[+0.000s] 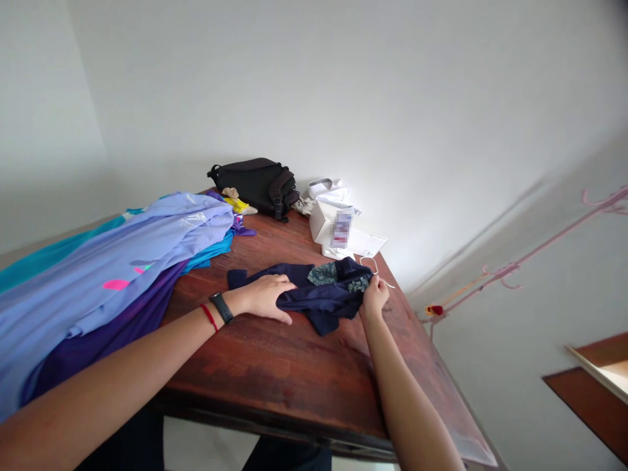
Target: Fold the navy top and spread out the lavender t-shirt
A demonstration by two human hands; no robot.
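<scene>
A navy-blue cloth garment (314, 301) with green patterned patches (322, 274) lies on the reddish-brown wooden table (275, 379), its long axis running sideways from the left hand (262, 296), thumb and fingers spread against it, to the right hand (374, 298), which pinches its right end.

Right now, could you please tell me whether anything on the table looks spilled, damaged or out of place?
Nothing looks spilled or visibly damaged. The lavender garment seems untidy: it lies loosely over purple cloth and runs out of the picture at left. The navy garment under the left hand is rumpled too.
</scene>
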